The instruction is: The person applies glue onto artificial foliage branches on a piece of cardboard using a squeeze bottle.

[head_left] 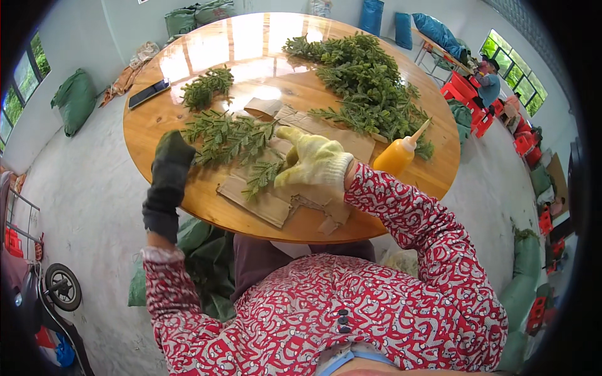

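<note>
A red-and-white patterned shirt point(332, 294) is filling the bottom of the frame, its sleeves reaching up toward the round wooden tabletop point(147, 135). Left of centre, the left hand point(169, 163), in a dark glove, is curling its fingers by the tips of some green sprigs point(229, 138); whether they are gripping any, I cannot tell. At the centre, the right hand point(316, 160), in a pale yellow glove, is bending its fingers loosely, partly apart, beside the other end of those sprigs; a firm hold cannot be made out. The sprigs are lying between the hands, partly over flattened cardboard point(251, 199). Right of centre, an orange squeeze bottle point(394, 158) is leaning with its nozzle pointing up and right. Farther off, a smaller bunch point(208, 86) and a phone point(149, 93) are lying upper left, while a large green pile point(373, 78) is spreading upper right. Beyond, a person point(488, 86) is sitting near red crates point(461, 89)
</note>
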{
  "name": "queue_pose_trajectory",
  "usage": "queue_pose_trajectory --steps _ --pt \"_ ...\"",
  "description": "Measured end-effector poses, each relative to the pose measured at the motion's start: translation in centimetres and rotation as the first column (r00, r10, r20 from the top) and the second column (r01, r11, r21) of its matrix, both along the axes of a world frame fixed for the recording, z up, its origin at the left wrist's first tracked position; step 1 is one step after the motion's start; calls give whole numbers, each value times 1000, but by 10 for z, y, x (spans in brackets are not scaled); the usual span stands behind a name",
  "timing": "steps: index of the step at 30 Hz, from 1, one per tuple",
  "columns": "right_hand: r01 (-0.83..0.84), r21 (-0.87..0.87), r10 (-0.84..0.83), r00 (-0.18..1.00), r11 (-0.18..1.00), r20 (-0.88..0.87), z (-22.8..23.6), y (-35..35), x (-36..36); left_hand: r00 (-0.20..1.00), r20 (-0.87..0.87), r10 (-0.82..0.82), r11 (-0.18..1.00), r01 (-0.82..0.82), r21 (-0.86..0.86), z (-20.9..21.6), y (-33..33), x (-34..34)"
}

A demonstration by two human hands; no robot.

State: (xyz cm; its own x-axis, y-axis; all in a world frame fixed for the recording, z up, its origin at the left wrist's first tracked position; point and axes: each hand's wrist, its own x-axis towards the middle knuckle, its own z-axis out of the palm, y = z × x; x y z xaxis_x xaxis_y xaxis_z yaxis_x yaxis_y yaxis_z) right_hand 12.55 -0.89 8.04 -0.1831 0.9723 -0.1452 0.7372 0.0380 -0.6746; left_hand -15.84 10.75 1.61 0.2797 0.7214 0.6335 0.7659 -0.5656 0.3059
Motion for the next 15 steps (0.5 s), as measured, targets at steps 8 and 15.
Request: queue_pose_trajectory --steps 8,15 --pt "-168 159 90 908 973 408 -21 35 0 978 -182 107 940 -159 -302 -16 29 -13" --pt "-119 156 48 916 981 398 -8 47 -1 981 -192 -7 978 -33 -204 -27 33 -11"
